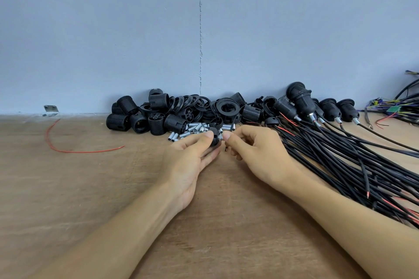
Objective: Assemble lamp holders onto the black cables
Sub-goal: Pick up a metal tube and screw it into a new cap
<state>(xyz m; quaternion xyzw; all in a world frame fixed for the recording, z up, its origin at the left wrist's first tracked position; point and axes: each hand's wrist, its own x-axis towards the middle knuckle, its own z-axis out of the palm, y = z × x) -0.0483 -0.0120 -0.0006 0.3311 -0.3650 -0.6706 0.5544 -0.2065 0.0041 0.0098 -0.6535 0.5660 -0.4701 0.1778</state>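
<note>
My left hand holds a small black lamp holder cap between thumb and fingers. My right hand pinches a small silver threaded tube against the side of that cap, and a short dark piece pokes out below its fingers. A pile of black lamp holder parts lies against the wall behind my hands. Loose silver tubes lie in front of that pile. A thick bundle of black cables fans out to the right, partly under my right forearm.
Several assembled lamp holders on cables lie at the back right. A loose red wire curves on the wooden table at left. A metal bracket sits at the wall. Coloured wiring lies far right.
</note>
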